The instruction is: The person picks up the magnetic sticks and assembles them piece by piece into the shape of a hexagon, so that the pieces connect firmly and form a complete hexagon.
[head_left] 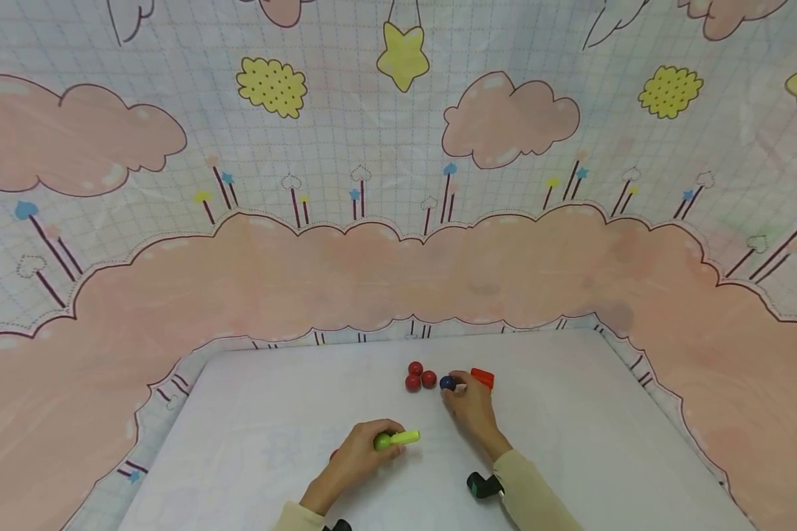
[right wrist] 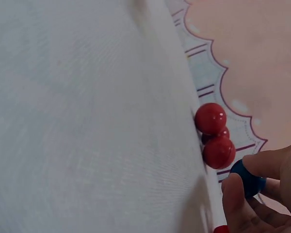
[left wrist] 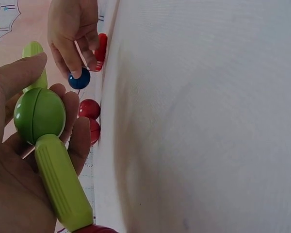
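Observation:
My left hand (head_left: 364,451) holds a joined toy piece: a green ball (left wrist: 40,115) with a lime-green ribbed rod (left wrist: 63,179) on one side and a second, shorter-looking rod on the other. At the lower end of the ribbed rod shows a red part (left wrist: 94,228), mostly cut off. Farther off, my right hand (head_left: 473,409) pinches a blue ball (head_left: 447,383) between thumb and fingers. Three red balls (head_left: 428,379) sit grouped on the table just left of the blue one. Beside the right hand's far side lies a red piece (head_left: 482,377), partly covered by that hand.
A white-covered table (head_left: 252,413) spreads under both hands. Behind it hangs a patterned cloth (head_left: 398,273) with clouds and stars. A dark wrist camera (head_left: 483,485) sits by the right sleeve.

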Demonstrator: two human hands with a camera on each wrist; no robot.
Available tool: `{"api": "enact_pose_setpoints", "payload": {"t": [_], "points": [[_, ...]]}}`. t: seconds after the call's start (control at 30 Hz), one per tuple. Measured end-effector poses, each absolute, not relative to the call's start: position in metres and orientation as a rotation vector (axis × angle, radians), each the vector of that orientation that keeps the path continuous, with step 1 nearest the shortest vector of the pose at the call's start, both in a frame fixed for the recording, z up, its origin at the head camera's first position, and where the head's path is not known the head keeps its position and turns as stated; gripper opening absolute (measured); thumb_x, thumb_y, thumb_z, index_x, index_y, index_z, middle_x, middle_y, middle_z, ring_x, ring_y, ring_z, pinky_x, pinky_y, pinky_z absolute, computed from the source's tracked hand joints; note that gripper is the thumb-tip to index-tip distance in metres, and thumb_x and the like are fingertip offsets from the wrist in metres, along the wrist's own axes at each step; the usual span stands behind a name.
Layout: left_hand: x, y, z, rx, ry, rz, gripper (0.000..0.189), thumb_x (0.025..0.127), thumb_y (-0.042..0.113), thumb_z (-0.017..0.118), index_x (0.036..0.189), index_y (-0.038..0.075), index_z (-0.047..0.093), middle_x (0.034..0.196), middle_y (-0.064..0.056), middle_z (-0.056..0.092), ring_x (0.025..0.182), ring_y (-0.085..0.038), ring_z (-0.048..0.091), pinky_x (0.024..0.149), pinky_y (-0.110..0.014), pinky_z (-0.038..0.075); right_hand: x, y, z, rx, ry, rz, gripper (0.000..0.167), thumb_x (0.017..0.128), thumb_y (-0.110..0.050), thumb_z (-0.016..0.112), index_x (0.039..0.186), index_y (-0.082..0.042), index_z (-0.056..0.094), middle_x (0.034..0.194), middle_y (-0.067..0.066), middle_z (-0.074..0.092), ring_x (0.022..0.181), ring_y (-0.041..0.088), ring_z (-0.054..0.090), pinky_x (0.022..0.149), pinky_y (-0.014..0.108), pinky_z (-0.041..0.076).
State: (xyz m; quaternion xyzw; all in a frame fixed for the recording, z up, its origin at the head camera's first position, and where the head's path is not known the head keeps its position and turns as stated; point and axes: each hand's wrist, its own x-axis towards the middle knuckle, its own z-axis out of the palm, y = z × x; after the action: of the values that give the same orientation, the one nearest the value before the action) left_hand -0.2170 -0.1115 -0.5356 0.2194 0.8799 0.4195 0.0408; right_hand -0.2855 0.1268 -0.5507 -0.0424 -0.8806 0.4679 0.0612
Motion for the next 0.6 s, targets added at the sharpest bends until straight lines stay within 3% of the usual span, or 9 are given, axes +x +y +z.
{"api": "enact_pose_setpoints", "payload": {"t": [0.13,0.4,0.6], "points": [[-0.217,-0.111,-0.536,0.668,2.694,1.283,0.022,0.089,0.029,0.073,0.108,0.020,0.070,0.107,0.004,0.070,0.087,-0.002,0.053,0.079,-0.022,0.046,-0.281,0.129,-0.545,-0.104,-2.658,1.356,0.037,0.088,-0.016,0.073,0.123,-0.012,0.064,0.111,0.010,0.070,0.083,0.018,0.061,0.073,0.032,0.056],[-0.217,-0.111,-0.537,0.668,2.690,1.295,0.020,0.088,0.026,0.073,0.107,0.020,0.070,0.106,0.004,0.071,0.086,-0.002,0.053,0.077,-0.021,0.046,-0.271,0.137,-0.535,-0.039,-2.619,1.376,0.039,0.086,-0.014,0.075,0.124,-0.010,0.064,0.106,0.010,0.069,0.063,0.012,0.058,0.054,0.024,0.049],[-0.217,-0.111,-0.536,0.664,2.692,1.300,0.021,0.088,0.027,0.074,0.107,0.021,0.070,0.106,0.004,0.070,0.086,-0.002,0.053,0.076,-0.021,0.045,-0.264,0.139,-0.529,0.001,-2.580,1.374,0.038,0.085,-0.014,0.076,0.121,-0.009,0.066,0.102,0.011,0.070,0.069,0.013,0.059,0.055,0.023,0.048]]}}
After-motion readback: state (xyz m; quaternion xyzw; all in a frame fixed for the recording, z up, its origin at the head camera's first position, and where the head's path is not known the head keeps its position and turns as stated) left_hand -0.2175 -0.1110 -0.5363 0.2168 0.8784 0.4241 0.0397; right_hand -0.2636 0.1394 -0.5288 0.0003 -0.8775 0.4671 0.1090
